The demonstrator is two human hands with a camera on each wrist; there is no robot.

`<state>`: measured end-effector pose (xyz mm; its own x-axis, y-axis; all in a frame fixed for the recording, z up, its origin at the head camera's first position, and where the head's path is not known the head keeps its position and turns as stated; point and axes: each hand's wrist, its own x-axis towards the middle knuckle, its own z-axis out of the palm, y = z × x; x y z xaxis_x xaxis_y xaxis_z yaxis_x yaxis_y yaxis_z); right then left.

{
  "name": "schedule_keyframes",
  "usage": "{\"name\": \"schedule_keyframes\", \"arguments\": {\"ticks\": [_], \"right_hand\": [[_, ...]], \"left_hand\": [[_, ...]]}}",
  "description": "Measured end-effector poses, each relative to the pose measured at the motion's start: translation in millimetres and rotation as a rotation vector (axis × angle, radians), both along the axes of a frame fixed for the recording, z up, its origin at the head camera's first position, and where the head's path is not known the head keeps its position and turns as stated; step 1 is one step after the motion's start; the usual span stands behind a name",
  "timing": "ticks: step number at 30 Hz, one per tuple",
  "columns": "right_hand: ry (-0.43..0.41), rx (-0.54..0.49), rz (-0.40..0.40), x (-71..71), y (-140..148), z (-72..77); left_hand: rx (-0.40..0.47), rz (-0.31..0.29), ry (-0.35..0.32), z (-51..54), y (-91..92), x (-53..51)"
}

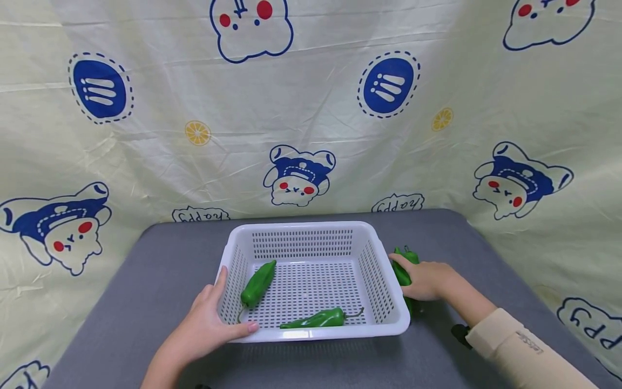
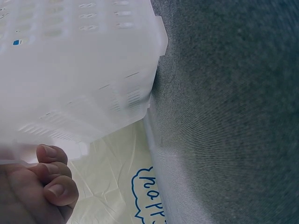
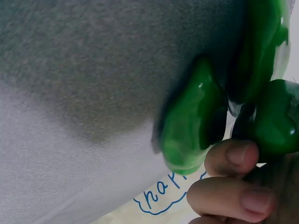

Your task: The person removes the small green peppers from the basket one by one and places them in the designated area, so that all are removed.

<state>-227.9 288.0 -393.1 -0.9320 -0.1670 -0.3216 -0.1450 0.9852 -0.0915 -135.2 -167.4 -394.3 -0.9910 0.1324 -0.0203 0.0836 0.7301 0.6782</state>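
Note:
A white perforated basket (image 1: 384, 289) holds two green peppers, one (image 1: 258, 283) leaning at its left side and another (image 1: 318, 319) along the front wall. My left hand (image 1: 206, 319) grips the basket's front left corner, thumb on the front rim. Curled fingers of that hand (image 2: 53, 175) show beside the basket wall (image 2: 79, 74) in the left wrist view. Right of the basket, my right hand (image 1: 427, 280) holds a green pepper (image 3: 275, 116) with curled fingers (image 3: 233, 186). Two more peppers (image 3: 191, 121), (image 3: 261, 42) lie close to it; the palm side is partly hidden.
The grey table (image 1: 170, 265) extends around the basket. A small black object (image 1: 460, 336) lies by the right sleeve, and a dark item (image 1: 202, 386) shows at the bottom edge. A pale printed cloth (image 1: 311, 113) hangs behind the table.

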Motion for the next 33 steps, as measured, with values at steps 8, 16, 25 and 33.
{"name": "schedule_keyframes", "arguments": {"ticks": [8,16,25,33], "right_hand": [[0.018,0.090,-0.015,0.7,-2,2.2],[0.065,0.104,-0.014,-1.0,1,12.3],[0.161,-0.046,0.067,-12.3,-5,69.0],[0.157,-0.171,0.127,-13.1,-51,108.7]], "left_hand": [[-0.014,0.002,-0.007,-0.3,0.3,1.0],[-0.008,0.000,-0.002,0.5,0.1,0.3],[-0.026,0.004,0.002,-1.2,-0.7,-0.9],[-0.020,0.003,0.000,-0.8,-0.2,-0.9]]}}
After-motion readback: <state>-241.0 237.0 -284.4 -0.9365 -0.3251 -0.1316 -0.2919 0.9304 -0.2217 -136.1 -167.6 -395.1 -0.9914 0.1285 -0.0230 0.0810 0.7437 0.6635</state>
